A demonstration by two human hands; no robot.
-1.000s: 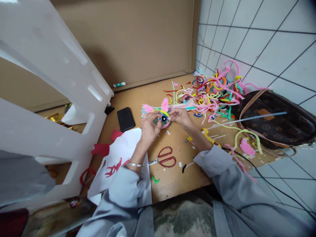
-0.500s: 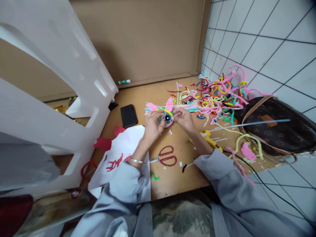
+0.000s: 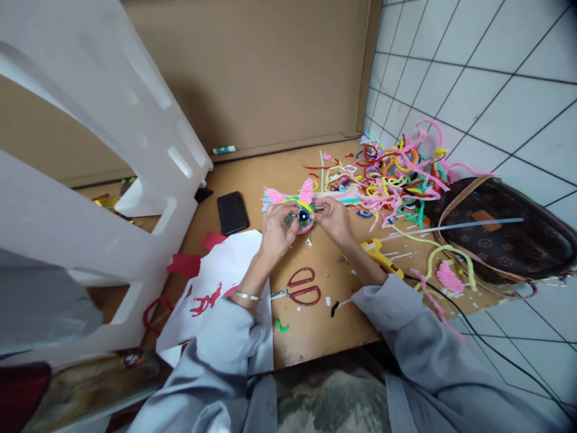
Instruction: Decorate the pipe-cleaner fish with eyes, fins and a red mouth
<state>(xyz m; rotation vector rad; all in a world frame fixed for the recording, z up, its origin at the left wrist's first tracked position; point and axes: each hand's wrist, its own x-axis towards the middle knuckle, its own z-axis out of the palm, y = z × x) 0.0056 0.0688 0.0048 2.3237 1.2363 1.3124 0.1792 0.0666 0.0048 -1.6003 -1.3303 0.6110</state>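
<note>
My L hand (image 3: 276, 228) grips a pink-eared pipe-cleaner figure (image 3: 305, 204), held betw. both hands, above the red scissors (image 3: 303, 287). R hand (image 3: 332, 218) pinches by its googly eye (image 3: 302, 215). Prob. seating the eye; next needs steady, centred pressure.

Both arms reach forward, grey sleeves pushed back off the forearms, elbows wide and low. The left hand (image 3: 276, 231) sits knuckles-up, fingers (image 3: 288, 211) curled in and clamped on a small piece (image 3: 302, 215), its wrist (image 3: 247, 294) running straight out of the sleeve. The right hand (image 3: 332, 218) comes in from the other side, thumb and fingertips pinching that same piece, back of the hand up. The two hands nearly touch, fingertips facing each other.
</note>
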